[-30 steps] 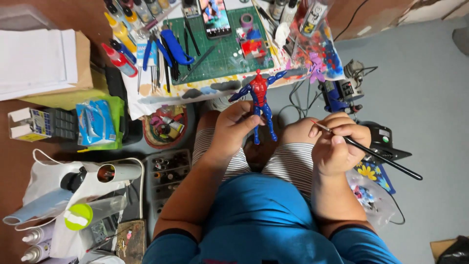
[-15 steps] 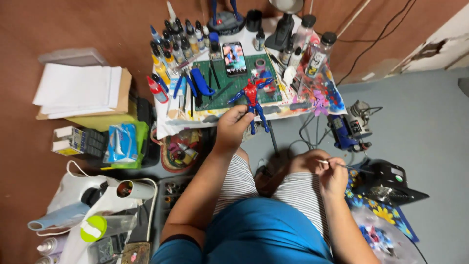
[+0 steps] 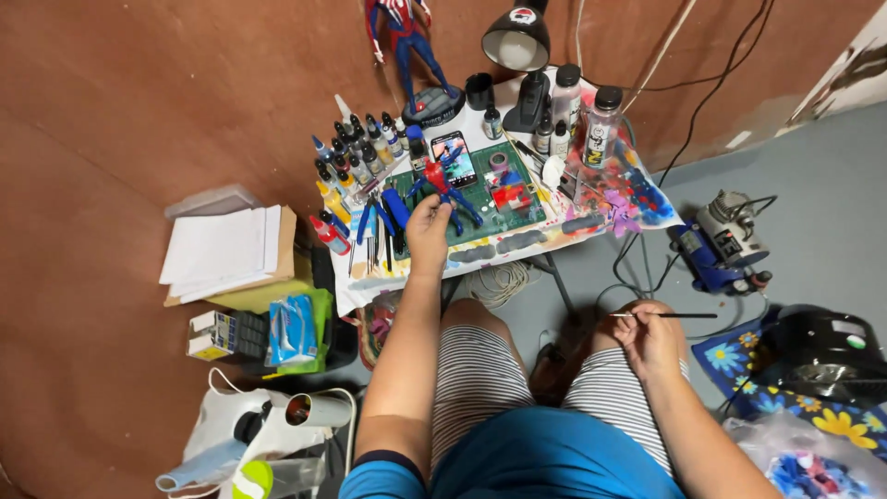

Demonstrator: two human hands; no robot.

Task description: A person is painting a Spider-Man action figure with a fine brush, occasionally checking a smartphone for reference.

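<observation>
The left hand [image 3: 428,225] grips a red-and-blue action figure [image 3: 442,185] over the worktop's [image 3: 517,248] green cutting mat [image 3: 480,199], paint bottles [image 3: 356,148] crowding left. The right hand [image 3: 651,337] pinches a thin paintbrush [image 3: 674,315] above the knee.

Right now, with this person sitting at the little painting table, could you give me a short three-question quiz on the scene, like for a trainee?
1. True or false: the left hand holds the red and blue action figure over the green cutting mat.
2. What does the right hand hold? A) a paint bottle B) a thin paintbrush C) a phone
3. Fill in: the right hand rests on the person's ____.

Key: 1 true. 2 B. 3 knee, in striped shorts, away from the table.
</observation>
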